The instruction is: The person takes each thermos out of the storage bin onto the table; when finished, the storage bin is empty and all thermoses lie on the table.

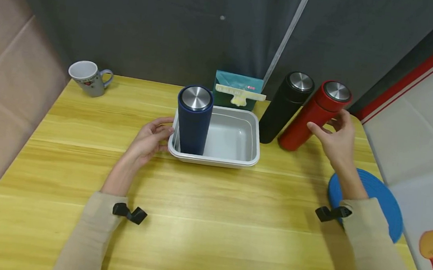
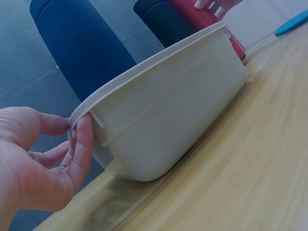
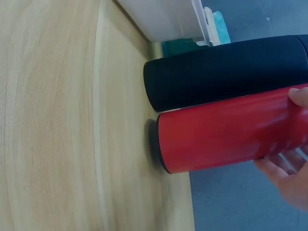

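Observation:
A dark blue flask (image 1: 193,119) (image 2: 79,45) stands upright in the left end of a white rectangular tub (image 1: 233,159) (image 2: 183,106). My left hand (image 1: 149,139) (image 2: 53,154) rests against the tub's left rim, thumb and fingers touching its lip. To the right of the tub stand a black flask (image 1: 285,107) (image 3: 226,70) and a red flask (image 1: 314,115) (image 3: 231,130), side by side. My right hand (image 1: 335,135) (image 3: 288,168) curls round the red flask's upper part. All three flasks have silver caps.
A grey mug (image 1: 88,78) sits at the far left of the wooden table (image 1: 208,221). A teal box with a cream clip (image 1: 238,91) stands behind the tub. A blue round mat (image 1: 382,203) lies at the right edge. Dark curtains close the back.

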Available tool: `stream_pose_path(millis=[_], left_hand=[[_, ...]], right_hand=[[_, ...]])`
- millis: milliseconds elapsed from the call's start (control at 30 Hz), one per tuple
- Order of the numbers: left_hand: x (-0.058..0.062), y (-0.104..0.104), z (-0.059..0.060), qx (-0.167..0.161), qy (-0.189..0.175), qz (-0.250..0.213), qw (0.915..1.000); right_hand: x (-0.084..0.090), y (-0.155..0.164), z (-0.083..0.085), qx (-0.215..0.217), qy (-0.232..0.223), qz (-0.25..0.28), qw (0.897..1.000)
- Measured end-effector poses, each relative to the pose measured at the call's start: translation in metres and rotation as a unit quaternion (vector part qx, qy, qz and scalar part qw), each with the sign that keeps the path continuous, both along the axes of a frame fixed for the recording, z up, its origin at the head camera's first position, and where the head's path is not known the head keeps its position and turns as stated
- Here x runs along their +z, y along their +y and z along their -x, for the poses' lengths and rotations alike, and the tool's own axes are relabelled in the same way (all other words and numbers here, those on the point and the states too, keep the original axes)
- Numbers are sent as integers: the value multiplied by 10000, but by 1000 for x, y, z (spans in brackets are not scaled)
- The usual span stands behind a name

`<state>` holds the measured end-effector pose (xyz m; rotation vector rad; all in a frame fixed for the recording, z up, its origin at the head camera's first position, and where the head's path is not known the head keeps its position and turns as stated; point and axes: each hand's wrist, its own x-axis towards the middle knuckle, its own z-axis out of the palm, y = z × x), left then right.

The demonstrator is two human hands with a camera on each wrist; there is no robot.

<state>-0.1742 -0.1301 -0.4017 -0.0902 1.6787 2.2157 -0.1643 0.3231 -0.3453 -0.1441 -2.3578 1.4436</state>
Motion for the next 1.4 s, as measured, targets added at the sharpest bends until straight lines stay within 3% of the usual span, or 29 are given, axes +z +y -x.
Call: stream_pose_path(millis=[933, 1400], left_hand=[[-1, 1, 1, 29, -17, -61, 10000], [1, 1, -1, 38, -28, 49, 10000]], right_hand=[[-9, -6, 9, -113, 7, 117, 9999], [-7, -5, 9, 80, -136, -66, 9999]])
